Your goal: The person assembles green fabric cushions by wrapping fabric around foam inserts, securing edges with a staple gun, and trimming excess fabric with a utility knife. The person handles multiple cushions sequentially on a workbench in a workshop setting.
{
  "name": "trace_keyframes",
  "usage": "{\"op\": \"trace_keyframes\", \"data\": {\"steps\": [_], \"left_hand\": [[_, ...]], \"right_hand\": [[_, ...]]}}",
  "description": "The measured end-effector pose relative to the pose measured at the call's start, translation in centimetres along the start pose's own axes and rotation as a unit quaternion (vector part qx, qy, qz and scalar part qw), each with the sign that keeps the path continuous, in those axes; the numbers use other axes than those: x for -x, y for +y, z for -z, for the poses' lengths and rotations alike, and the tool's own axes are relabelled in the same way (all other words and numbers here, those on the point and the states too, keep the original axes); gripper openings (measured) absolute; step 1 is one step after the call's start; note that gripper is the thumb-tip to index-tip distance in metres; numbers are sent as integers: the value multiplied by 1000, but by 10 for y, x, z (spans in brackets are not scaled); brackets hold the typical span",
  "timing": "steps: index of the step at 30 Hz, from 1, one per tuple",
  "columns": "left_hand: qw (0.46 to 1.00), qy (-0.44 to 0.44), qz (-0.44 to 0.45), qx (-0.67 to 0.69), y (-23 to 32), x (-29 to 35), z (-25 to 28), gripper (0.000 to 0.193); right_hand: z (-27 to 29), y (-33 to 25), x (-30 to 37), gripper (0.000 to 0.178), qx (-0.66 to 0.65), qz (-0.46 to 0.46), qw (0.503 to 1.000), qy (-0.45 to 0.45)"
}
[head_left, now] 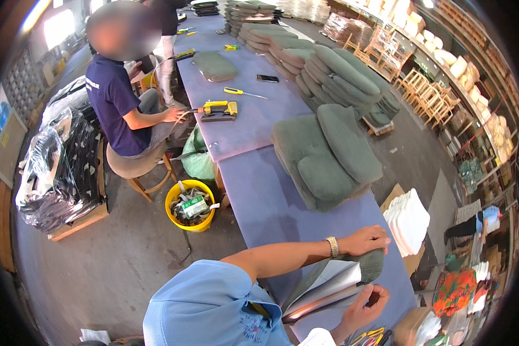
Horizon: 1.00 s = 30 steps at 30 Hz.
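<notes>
In front of me, at the near end of the table, lies a green fabric cushion cover (372,266) with a white sheet-like pad (327,279) showing inside its opening. My left hand (365,240), a watch on its wrist, is closed over the far edge of the cover and grips the green fabric. Beside the cover's near edge is my right hand (364,308), its fingers curled in toward the thumb. Whatever those fingers hold, if anything, is hidden.
Green cushions (328,155) are stacked just beyond, with more piles (340,75) farther off. A yellow staple gun (219,109), a screwdriver (242,92) and a phone (267,78) lie on the table (259,190). A yellow bucket (172,216) stands left; a co-worker (112,98) sits behind it.
</notes>
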<state>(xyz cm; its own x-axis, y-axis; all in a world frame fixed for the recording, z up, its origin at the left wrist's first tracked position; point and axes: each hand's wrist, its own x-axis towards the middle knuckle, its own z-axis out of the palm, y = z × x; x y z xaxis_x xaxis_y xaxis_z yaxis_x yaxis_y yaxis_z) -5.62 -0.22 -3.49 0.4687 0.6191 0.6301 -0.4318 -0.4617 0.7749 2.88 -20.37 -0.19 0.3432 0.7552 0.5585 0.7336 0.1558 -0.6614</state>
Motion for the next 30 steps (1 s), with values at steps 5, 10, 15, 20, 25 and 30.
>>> {"op": "trace_keyframes", "data": {"steps": [5,10,15,20,25,30], "left_hand": [[994,-27,16,-100,-5,0,18,43],[998,1,53,-16,-8,-2,33,43],[997,-18,79,15,-15,-3,30,48],[995,6,97,24,-17,-4,25,53],[984,-8,176,19,11,2,14,60],[963,-13,193,186,-11,50,11,74]], "right_hand": [[-16,-14,-14,29,-15,-10,999,-29],[-17,-26,-17,24,-14,21,997,-69],[-19,-33,-24,30,3,0,997,-79],[-26,-15,-25,36,7,15,998,-60],[-25,-3,-29,37,24,0,999,-27],[-28,12,-37,39,51,-10,998,39]]}}
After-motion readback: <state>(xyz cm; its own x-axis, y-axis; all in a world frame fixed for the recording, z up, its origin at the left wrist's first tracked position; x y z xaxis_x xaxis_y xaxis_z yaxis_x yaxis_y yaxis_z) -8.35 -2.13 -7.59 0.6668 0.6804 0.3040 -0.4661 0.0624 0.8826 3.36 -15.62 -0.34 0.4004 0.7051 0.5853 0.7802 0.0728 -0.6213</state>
